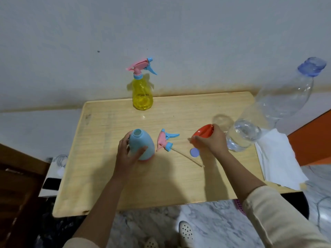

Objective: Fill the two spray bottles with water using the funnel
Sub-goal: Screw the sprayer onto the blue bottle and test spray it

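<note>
A light blue spray bottle [142,144] stands open-necked near the middle of the wooden table [100,176], and my left hand [126,154] grips its side. Its pink and blue spray head [165,141] lies beside it with the dip tube stretched to the right. My right hand [209,142] holds the red funnel [204,131] just above the table. A yellow spray bottle [142,94] with its head screwed on stands at the far edge. A large clear water bottle [268,111] with a blue cap leans at the right, with water in its lower part.
A small round blue cap [194,152] lies on the table under my right wrist. A white cloth [279,158] hangs over the table's right edge. Dark wooden furniture [18,185] stands at the left. A marble floor and spotted shoes show below.
</note>
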A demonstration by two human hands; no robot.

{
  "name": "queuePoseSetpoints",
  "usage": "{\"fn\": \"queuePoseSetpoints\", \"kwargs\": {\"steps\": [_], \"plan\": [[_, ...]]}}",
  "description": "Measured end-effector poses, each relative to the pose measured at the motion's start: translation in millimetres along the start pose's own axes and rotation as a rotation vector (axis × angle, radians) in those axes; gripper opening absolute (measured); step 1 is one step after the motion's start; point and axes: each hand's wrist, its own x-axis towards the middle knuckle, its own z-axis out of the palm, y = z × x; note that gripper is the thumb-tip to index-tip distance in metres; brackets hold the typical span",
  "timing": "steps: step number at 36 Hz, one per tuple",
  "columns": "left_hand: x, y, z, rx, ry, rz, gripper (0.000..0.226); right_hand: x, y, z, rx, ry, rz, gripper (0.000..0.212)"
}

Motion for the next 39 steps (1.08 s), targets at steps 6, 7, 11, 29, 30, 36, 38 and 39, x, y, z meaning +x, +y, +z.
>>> {"fn": "queuePoseSetpoints", "kwargs": {"steps": [6, 7, 11, 29, 30, 36, 38, 39], "plan": [[-2, 4, 0, -0.002, -0.007, -0.002, 0.057, 4, 4, 1, 0.041, -0.066, -0.032, 0.065], [-2, 4, 0, -0.001, -0.007, -0.003, 0.057, 4, 3, 0, 0.046, -0.064, -0.04, 0.074], [-2, 2, 1, -0.004, 0.005, 0.003, 0.057, -13, -8, -5, 0.096, 0.067, -0.184, 0.09], [-2, -7, 4, 0.006, 0.058, -0.005, 0.064, -21, -21, 114, -0.413, -0.287, -0.388, 0.047], [-2, -8, 4, 0.01, 0.062, -0.007, 0.064, -20, -22, 115, -0.428, -0.293, -0.375, 0.047], [-2, -12, 5, 0.008, 0.071, -0.004, 0.064, -16, -25, 118, -0.463, -0.33, -0.339, 0.042], [-1, -12, 5, 0.003, 0.068, -0.004, 0.063, -17, -32, 111, -0.343, -0.309, -0.322, 0.038], [0, -12, 5, -0.003, 0.066, -0.007, 0.064, -18, -38, 106, -0.229, -0.283, -0.311, 0.032]]}}
